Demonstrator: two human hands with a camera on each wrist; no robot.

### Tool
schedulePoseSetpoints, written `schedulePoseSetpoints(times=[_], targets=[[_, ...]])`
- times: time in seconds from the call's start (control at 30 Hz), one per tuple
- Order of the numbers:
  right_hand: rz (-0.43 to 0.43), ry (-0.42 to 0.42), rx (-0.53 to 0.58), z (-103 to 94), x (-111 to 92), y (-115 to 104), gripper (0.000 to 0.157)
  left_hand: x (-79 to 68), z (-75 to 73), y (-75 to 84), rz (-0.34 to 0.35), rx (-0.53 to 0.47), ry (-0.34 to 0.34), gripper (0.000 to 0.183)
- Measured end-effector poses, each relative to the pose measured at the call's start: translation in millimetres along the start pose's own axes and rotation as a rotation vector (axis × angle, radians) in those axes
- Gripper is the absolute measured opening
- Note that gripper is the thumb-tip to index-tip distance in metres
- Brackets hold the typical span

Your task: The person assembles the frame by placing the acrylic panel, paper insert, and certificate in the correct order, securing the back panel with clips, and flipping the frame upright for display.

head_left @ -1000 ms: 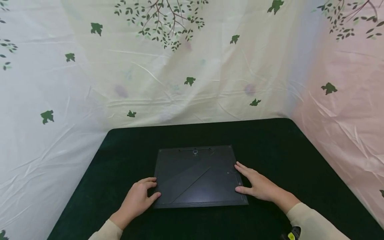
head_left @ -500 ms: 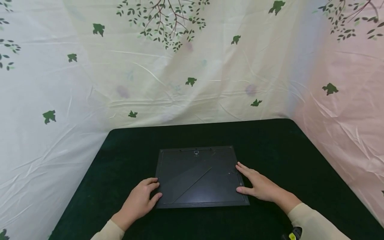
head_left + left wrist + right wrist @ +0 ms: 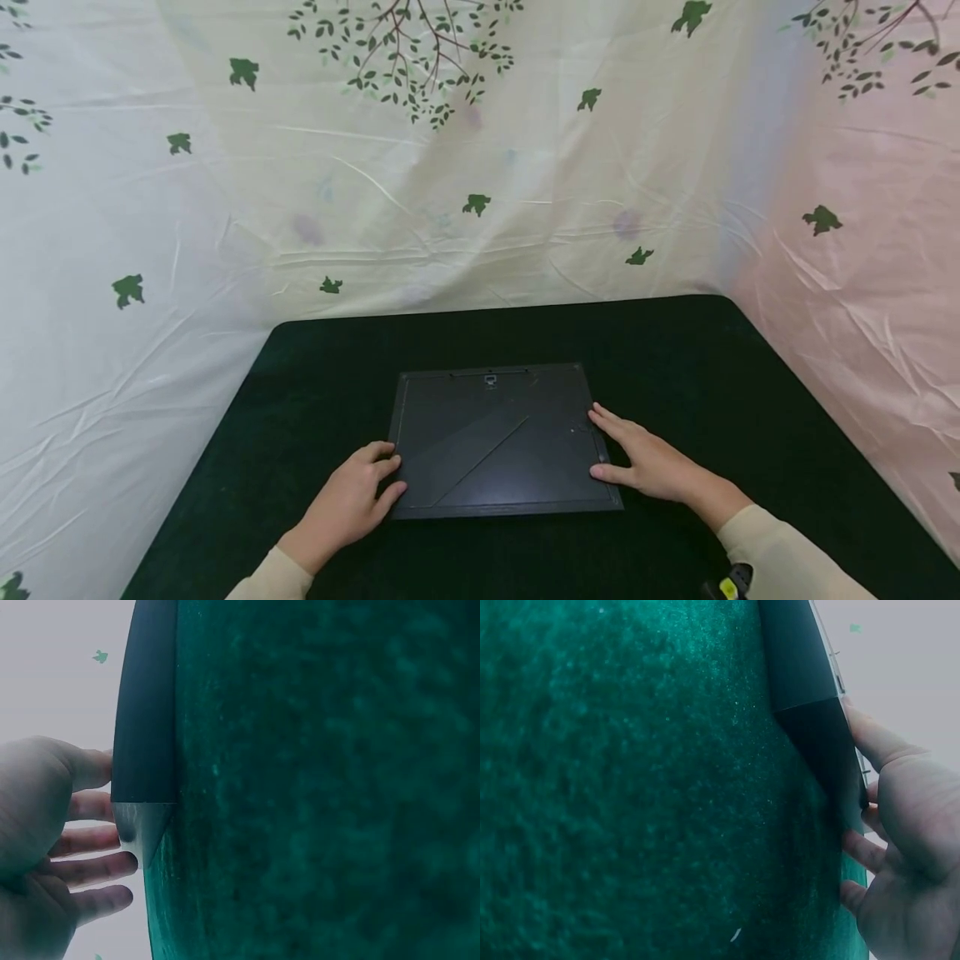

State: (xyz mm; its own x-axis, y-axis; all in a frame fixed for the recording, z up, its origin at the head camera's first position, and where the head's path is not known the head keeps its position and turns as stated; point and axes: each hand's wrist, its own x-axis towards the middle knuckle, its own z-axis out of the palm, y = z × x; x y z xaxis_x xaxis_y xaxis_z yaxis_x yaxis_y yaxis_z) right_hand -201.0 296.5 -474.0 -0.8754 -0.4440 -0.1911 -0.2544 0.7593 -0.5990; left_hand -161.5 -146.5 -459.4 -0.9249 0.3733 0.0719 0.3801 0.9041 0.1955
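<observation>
A dark grey picture frame (image 3: pixel 510 450) lies flat with its backing board up; a small metal hanger (image 3: pixel 490 381) sits near its far edge and a diagonal slit crosses the board. My left hand (image 3: pixel 341 504) rests at the frame's left edge, thumb over the near corner, fingers fairly straight along the side. On the opposite edge, my right hand (image 3: pixel 656 465) touches with extended fingers and a spread thumb. In the left wrist view the frame's side (image 3: pixel 146 705) shows beside the straight fingers. The right wrist view shows the frame's corner (image 3: pixel 806 660) against the thumb and fingertips.
The frame lies on a table with a dark green cloth (image 3: pixel 360 346) and rounded far corners. Behind and around it hangs a pale curtain (image 3: pixel 525 167) with leaf prints. A black and yellow device (image 3: pixel 731 583) shows by the right sleeve.
</observation>
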Motion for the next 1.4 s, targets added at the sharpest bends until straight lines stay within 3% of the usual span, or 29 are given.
schedulePoseSetpoints(times=[0.2, 0.3, 0.5, 0.67, 0.9, 1.13, 1.4], targets=[[-0.017, 0.018, -0.024, 0.3, 5, 0, 0.089, 0.1, 0.6, -6.0, -0.043, -0.072, 0.015, 0.042], [-0.032, 0.032, -0.053, -2.2, 6, -1, 0.086, 2.9, -1.3, -12.8, -0.044, -0.079, -0.003, 0.052], [-0.076, 0.086, -0.106, -10.4, -6, -2, 0.070, 9.3, -6.0, -30.7, 0.015, -0.130, -0.107, 0.073], [-0.127, 0.108, -0.153, -8.7, -9, -1, 0.067, 10.8, -1.2, -41.8, 0.061, -0.158, -0.128, 0.078], [-0.123, 0.113, -0.153, -3.4, -11, 3, 0.070, 16.4, 2.3, -40.2, 0.143, -0.151, -0.094, 0.073], [-0.131, 0.114, -0.133, 1.0, -15, 4, 0.067, 15.9, 4.3, -38.5, 0.128, -0.140, -0.123, 0.074], [-0.180, 0.132, -0.352, 0.6, -13, -5, 0.064, 14.9, 5.3, -40.5, 0.125, -0.144, -0.143, 0.074]])
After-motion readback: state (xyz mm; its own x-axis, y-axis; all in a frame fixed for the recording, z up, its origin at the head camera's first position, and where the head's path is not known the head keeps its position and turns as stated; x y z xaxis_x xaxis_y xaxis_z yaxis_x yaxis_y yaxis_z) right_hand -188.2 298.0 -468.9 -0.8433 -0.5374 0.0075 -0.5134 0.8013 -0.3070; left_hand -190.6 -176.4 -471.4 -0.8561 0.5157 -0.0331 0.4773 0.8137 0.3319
